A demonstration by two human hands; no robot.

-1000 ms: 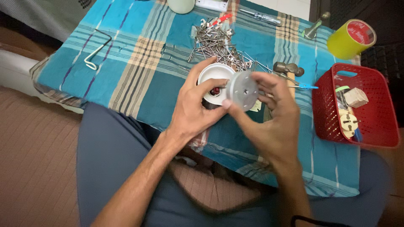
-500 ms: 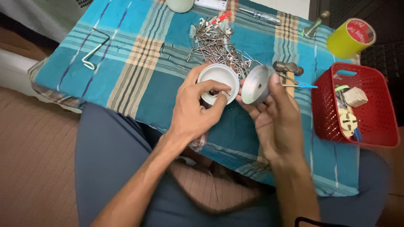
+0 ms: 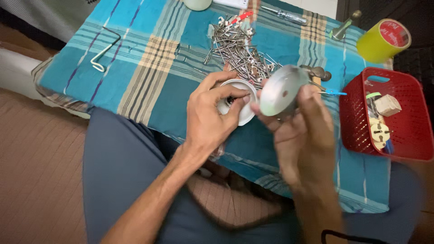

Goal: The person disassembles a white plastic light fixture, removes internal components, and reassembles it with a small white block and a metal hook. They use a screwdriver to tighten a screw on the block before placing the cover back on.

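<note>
— White round housing (image 3: 237,100) is sitting in our left hand (image 3: 210,115), just above the checked cloth (image 3: 149,68), with our fingers closed around its rim and the thumb pressing inside it.

— And our right hand (image 3: 300,135) is clamping the grey disc cover (image 3: 282,90), tilted, just beside the housing, not touching it as far as we can tell.

— We are holding both over the lap edge. If either grip is slipping, we judge the small dark part inside could be dropping out.

— Into the pile of metal pins and screws (image 3: 239,49) it might be getting lost. The red basket (image 3: 407,135) and yellow tape roll (image 3: 384,39) are sitting well apart.
</note>
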